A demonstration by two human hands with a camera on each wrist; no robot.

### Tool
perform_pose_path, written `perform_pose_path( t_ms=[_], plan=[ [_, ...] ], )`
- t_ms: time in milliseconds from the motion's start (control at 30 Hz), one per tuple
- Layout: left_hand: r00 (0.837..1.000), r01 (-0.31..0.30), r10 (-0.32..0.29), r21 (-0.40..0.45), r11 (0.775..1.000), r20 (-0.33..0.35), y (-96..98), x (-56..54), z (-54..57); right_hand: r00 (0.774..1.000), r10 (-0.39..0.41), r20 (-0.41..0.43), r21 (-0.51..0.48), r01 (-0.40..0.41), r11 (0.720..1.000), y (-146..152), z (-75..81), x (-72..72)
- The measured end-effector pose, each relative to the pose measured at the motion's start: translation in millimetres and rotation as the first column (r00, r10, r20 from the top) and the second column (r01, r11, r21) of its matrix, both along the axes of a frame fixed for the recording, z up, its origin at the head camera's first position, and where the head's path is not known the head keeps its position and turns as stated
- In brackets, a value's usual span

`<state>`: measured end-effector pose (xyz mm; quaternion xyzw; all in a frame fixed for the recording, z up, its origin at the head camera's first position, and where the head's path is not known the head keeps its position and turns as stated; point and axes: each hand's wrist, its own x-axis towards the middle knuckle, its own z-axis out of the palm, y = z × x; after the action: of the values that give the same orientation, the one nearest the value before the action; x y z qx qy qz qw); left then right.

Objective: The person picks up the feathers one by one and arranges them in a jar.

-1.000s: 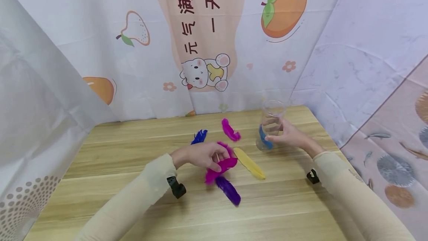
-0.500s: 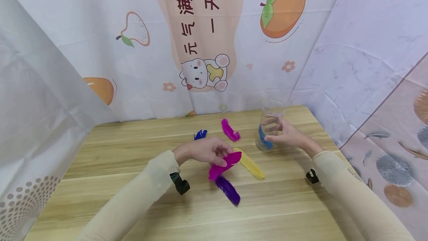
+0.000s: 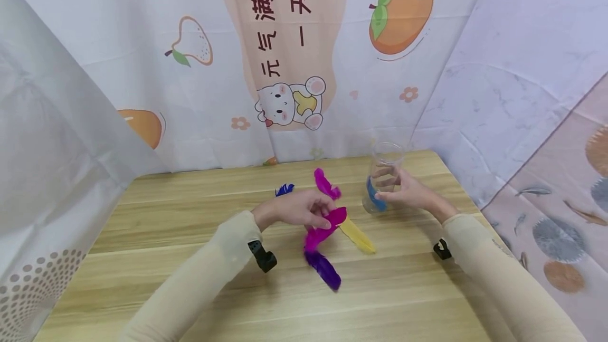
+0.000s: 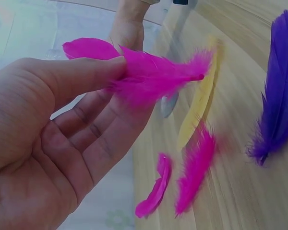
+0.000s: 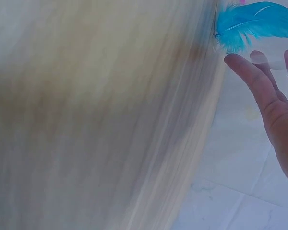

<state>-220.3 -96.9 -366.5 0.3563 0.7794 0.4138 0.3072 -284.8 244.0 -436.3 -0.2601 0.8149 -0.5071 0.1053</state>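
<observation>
My left hand (image 3: 304, 208) pinches a magenta feather (image 4: 149, 76) between thumb and fingers, held above the table. Below it in the left wrist view lie two other magenta feathers, a curled one (image 4: 155, 189) and a fluffy one (image 4: 197, 172). A yellow feather (image 3: 358, 236) and a purple feather (image 3: 325, 271) lie close by. My right hand (image 3: 410, 190) grips a tall clear cup (image 3: 388, 156) that stands upright at the table's right. Inside the cup leans a light-blue feather (image 5: 259, 20).
A dark blue feather (image 3: 285, 190) lies behind my left wrist. The wooden table (image 3: 190, 199) ends at a printed curtain (image 3: 199, 99) at the back, and another patterned cloth (image 3: 537, 173) hangs along the right side.
My left hand has lifted the magenta feather off the table and moved a little to the right and away from me. My right hand stays at the cup.
</observation>
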Motion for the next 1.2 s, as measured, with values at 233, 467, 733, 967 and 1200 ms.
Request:
perform_pose_path(
  t_ms=[233, 467, 733, 967, 1200],
  plan=[
    [0.998, -0.053, 0.053, 0.0, 0.999, 0.016, 1.5, 1.2, 7.4, 1.0, 0.005, -0.004, -0.021, -0.005, 1.0, -0.8, 1.3, 0.4],
    [0.998, -0.062, 0.062, 0.019, 0.998, -0.011, 5.1, -2.8, 11.1, 1.0, 0.0, -0.002, -0.028, 0.0, 1.0, -1.7, 4.2, -2.9],
    [0.998, -0.051, 0.053, 0.097, 0.994, -0.02, 13.7, -9.6, 6.8, 1.0, 0.007, -0.016, -0.022, -0.008, 1.0, 1.7, -2.7, 1.1],
    [0.996, -0.089, 0.088, 0.142, 0.986, 0.016, 20.1, -13.5, 0.2, 1.0, 0.009, -0.026, -0.04, -0.01, 0.999, 3.0, -5.5, 2.4],
    [0.989, -0.122, 0.105, 0.163, 0.979, 0.107, 28.7, -19.0, 2.7, 1.0, 0.004, -0.01, -0.037, -0.004, 0.999, 2.0, -6.5, 0.3]
  ],
)
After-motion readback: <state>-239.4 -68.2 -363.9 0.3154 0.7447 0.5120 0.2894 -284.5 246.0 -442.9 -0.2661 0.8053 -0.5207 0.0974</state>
